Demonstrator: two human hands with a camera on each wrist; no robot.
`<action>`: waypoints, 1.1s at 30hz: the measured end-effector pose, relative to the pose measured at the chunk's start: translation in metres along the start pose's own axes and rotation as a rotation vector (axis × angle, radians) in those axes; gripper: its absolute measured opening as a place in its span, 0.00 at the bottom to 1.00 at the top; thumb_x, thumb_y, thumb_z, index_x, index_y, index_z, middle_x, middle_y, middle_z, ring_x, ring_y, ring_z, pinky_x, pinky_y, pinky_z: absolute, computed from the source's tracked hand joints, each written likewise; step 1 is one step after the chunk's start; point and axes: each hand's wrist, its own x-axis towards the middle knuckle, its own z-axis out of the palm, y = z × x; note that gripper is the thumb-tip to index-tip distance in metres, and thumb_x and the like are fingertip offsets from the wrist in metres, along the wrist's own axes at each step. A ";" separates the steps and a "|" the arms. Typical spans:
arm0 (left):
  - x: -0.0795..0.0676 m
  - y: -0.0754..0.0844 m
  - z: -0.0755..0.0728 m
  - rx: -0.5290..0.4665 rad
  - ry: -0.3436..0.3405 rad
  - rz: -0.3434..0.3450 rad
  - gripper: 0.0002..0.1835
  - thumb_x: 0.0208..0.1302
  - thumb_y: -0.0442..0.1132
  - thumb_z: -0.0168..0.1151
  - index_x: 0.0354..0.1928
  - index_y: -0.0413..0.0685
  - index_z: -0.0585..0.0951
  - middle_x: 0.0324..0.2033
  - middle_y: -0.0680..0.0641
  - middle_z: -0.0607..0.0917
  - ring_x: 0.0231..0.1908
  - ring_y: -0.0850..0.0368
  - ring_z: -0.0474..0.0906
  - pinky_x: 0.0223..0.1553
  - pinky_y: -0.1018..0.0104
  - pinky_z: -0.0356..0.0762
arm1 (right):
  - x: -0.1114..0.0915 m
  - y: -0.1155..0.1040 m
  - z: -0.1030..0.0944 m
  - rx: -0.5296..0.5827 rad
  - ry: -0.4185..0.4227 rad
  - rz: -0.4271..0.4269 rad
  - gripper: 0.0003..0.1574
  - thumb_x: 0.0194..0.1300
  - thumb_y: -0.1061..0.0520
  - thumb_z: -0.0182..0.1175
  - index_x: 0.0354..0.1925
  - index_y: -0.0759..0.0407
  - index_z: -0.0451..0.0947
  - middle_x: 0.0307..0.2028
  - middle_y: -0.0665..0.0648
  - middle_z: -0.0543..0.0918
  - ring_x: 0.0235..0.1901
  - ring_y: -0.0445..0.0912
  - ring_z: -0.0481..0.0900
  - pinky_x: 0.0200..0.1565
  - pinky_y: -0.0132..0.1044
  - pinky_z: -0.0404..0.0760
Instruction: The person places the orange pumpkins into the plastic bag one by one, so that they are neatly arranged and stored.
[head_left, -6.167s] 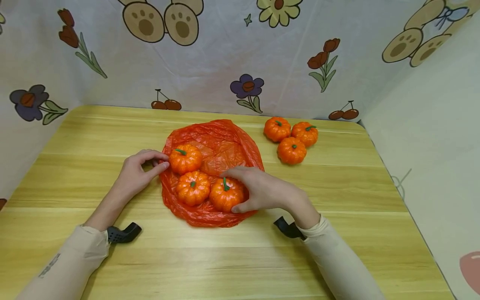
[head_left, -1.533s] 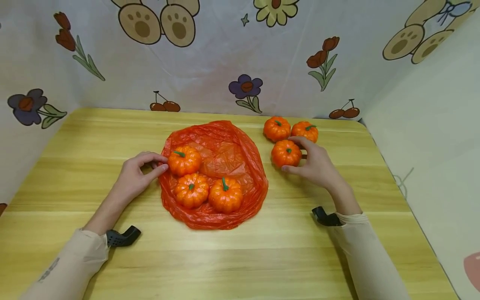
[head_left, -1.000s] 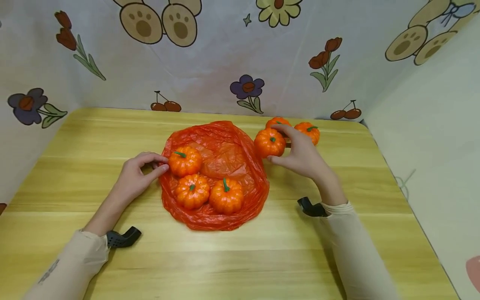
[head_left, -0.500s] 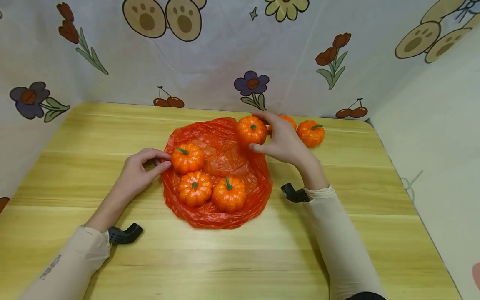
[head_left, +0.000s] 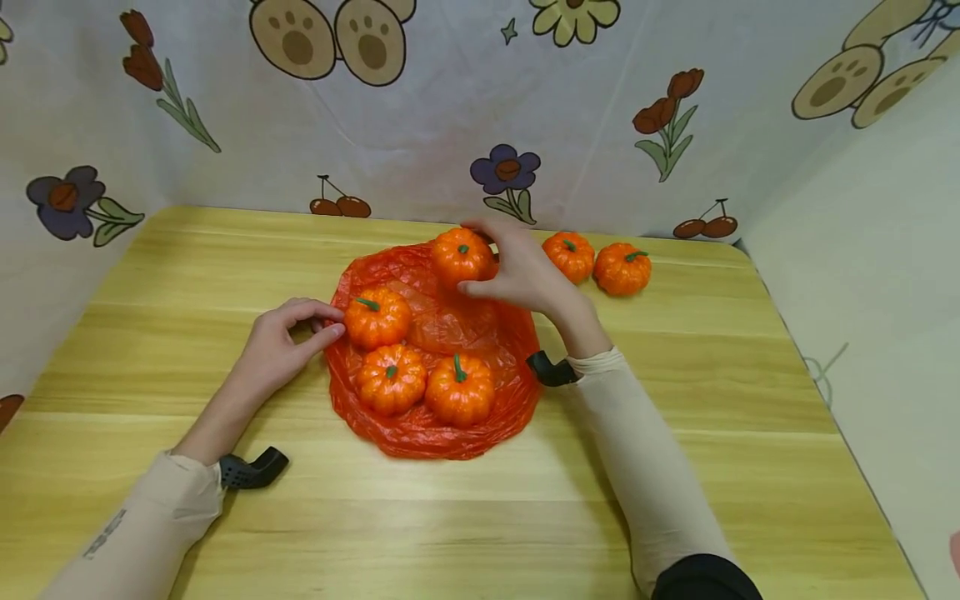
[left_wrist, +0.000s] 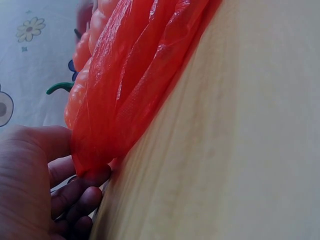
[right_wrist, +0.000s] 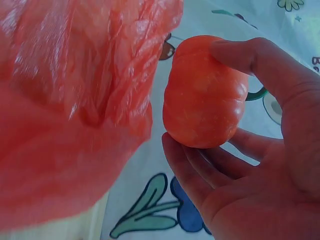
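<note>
A red plastic bag (head_left: 442, 442) lies spread with its mouth up on the table, three small orange pumpkins inside: one at left (head_left: 378, 317), one at front left (head_left: 392, 379), one at front right (head_left: 460, 390). My left hand (head_left: 281, 346) pinches the bag's left rim between thumb and fingers, plain in the left wrist view, where the red film (left_wrist: 130, 90) rises from the fingertips. Over the bag's back part, my right hand (head_left: 525, 271) grips another pumpkin (head_left: 461, 257) by its sides. The right wrist view shows this pumpkin (right_wrist: 205, 95) raised beside the bag's edge, thumb above and fingers beneath.
Two more pumpkins stand at the back right, one nearer the bag (head_left: 572, 257) and one farther right (head_left: 622, 269). The wooden table (head_left: 420, 533) meets a printed cloth (head_left: 420, 125) at the back. A white surface (head_left: 885, 292) borders its right side.
My right hand has let go of the front-right pumpkin in the bag, taken the nearest one from the back-right group, and carried it left over the bag. The left hand stays at the rim.
</note>
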 end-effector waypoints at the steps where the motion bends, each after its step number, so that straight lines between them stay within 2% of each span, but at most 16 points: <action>1: 0.000 0.000 0.000 0.001 -0.001 0.000 0.08 0.72 0.39 0.69 0.48 0.45 0.89 0.42 0.47 0.86 0.40 0.62 0.75 0.43 0.76 0.71 | 0.002 -0.001 0.002 -0.007 -0.007 -0.001 0.51 0.57 0.50 0.78 0.74 0.56 0.68 0.64 0.55 0.79 0.58 0.47 0.80 0.61 0.44 0.81; 17: -0.001 -0.004 0.004 -0.018 -0.003 0.000 0.08 0.72 0.38 0.69 0.48 0.45 0.89 0.42 0.47 0.86 0.40 0.62 0.75 0.43 0.77 0.72 | 0.033 -0.004 0.032 -0.069 -0.114 -0.036 0.51 0.60 0.49 0.77 0.74 0.60 0.67 0.66 0.58 0.79 0.63 0.52 0.77 0.68 0.45 0.74; 24: 0.000 -0.005 0.002 -0.011 0.004 0.021 0.08 0.72 0.38 0.69 0.48 0.45 0.89 0.42 0.47 0.86 0.40 0.62 0.75 0.43 0.76 0.72 | 0.037 -0.004 0.041 -0.048 -0.142 -0.019 0.52 0.60 0.48 0.78 0.75 0.61 0.66 0.67 0.58 0.78 0.64 0.51 0.76 0.71 0.44 0.72; 33: 0.001 -0.004 0.002 -0.015 0.008 0.002 0.08 0.71 0.37 0.70 0.48 0.45 0.89 0.42 0.46 0.86 0.40 0.62 0.75 0.43 0.76 0.72 | 0.039 0.000 0.049 -0.062 -0.152 0.005 0.52 0.61 0.45 0.78 0.75 0.59 0.66 0.68 0.57 0.77 0.66 0.51 0.75 0.72 0.44 0.70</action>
